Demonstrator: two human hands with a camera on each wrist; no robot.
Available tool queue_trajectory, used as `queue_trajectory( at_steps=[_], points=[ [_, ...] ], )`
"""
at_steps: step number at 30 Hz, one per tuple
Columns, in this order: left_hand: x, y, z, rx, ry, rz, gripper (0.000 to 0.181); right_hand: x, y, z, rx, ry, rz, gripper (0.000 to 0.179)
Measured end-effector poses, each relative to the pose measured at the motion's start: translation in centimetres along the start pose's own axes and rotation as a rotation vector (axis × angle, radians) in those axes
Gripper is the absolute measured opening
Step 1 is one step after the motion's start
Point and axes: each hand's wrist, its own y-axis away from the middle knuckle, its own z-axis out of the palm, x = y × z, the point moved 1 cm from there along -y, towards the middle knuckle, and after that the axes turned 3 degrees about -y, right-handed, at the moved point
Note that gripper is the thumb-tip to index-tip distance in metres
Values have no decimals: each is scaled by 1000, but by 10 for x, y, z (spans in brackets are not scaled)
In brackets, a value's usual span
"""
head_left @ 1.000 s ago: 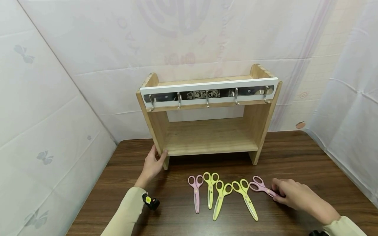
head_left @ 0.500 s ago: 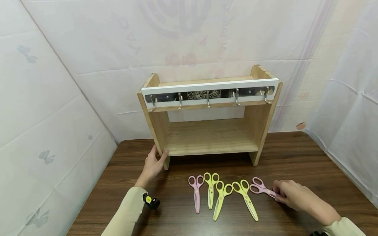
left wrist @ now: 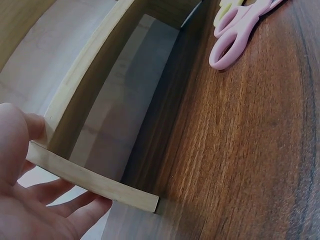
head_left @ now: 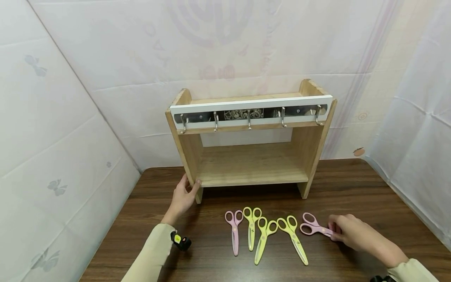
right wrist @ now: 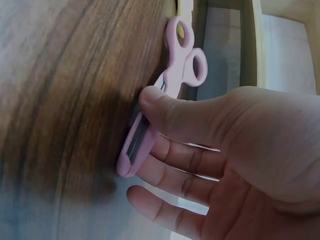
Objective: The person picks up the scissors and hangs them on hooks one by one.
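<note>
A wooden shelf unit (head_left: 251, 164) stands on the table, with a white rail (head_left: 250, 101) and several metal hooks (head_left: 249, 121) across its upper front. My left hand (head_left: 181, 199) grips the lower part of its left side panel (left wrist: 95, 180), thumb in front and fingers behind. At the right, a pair of pink scissors (head_left: 313, 226) has its handle loops toward the shelf. My right hand (head_left: 359, 235) pinches these scissors by the blade part, thumb laid over the blade (right wrist: 137, 140) in the right wrist view; the head view hides the tip under the hand.
Between the hands lie another pair of pink scissors (head_left: 235, 233) and three yellow pairs, a left one (head_left: 251, 229), a middle one (head_left: 262, 241) and a right one (head_left: 294, 239). White patterned cloth (head_left: 70, 117) encloses the brown table (head_left: 208, 254) behind and at the sides.
The pink scissors under my right hand have shifted slightly right and turned a little, moving away from the nearest yellow pair. My left hand keeps its hold on the shelf unit.
</note>
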Motion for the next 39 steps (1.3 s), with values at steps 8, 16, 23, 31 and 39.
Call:
queue_trajectory(
  at_steps=[8, 16, 23, 31, 39],
  points=[
    [-1, 0, -3, -2, 21, 2, 61, 3, -2, -5, 40, 21, -93, 39],
    [13, 5, -5, 0, 33, -4, 60, -3, -5, -22, 131, 94, -156, 46],
    [33, 14, -8, -7, 35, -3, 58, -12, -9, -45, 153, 158, -99, 43],
    [-2, -1, -1, 6, 10, 7, 60, -21, -16, -72, 268, 249, -157, 47],
    [-1, 0, 0, -3, 7, 7, 59, -31, -23, -101, 426, 326, -269, 37]
  ],
)
